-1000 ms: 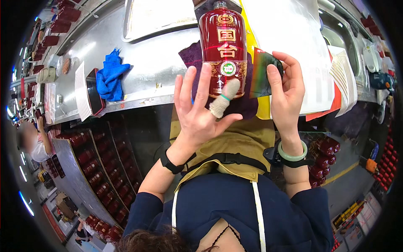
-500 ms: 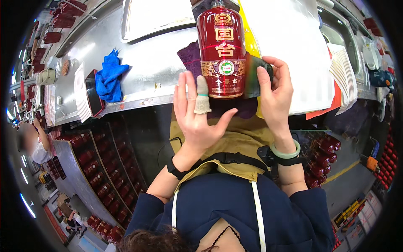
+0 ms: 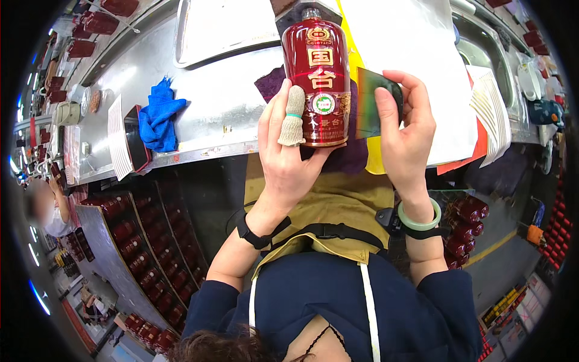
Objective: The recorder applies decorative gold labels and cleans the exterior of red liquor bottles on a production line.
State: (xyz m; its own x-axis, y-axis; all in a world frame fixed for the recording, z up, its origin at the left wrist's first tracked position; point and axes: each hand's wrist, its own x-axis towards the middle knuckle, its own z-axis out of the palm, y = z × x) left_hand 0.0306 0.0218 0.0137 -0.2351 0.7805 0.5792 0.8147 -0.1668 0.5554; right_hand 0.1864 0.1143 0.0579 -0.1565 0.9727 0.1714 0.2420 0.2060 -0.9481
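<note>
A dark red glass bottle (image 3: 319,53) with gold lettering and a round green-and-white emblem lies at the near side of the workbench, its neck pointing away from me. My left hand (image 3: 286,154) is closed around the bottle's lower left side, its thumb by the base. One of its fingers wears a knitted finger cover (image 3: 292,120) with a green band. To the right, apart from the bottle, my right hand (image 3: 410,123) pinches a dark green, shiny flat sheet (image 3: 369,104) between thumb and fingers. A purple cloth (image 3: 357,154) shows beneath the bottle.
A blue cloth (image 3: 161,117) lies left on the metal bench (image 3: 211,123), beside a dark red-edged tray (image 3: 136,136). A white-lined tray (image 3: 226,27) stands behind. White sheets (image 3: 416,36) cover the right side. Racks of red bottles (image 3: 145,241) stand below, and another person (image 3: 57,211) is at far left.
My left hand has moved up and taken hold of the bottle's lower left side. My right hand has drawn the dark green sheet slightly right, away from the bottle.
</note>
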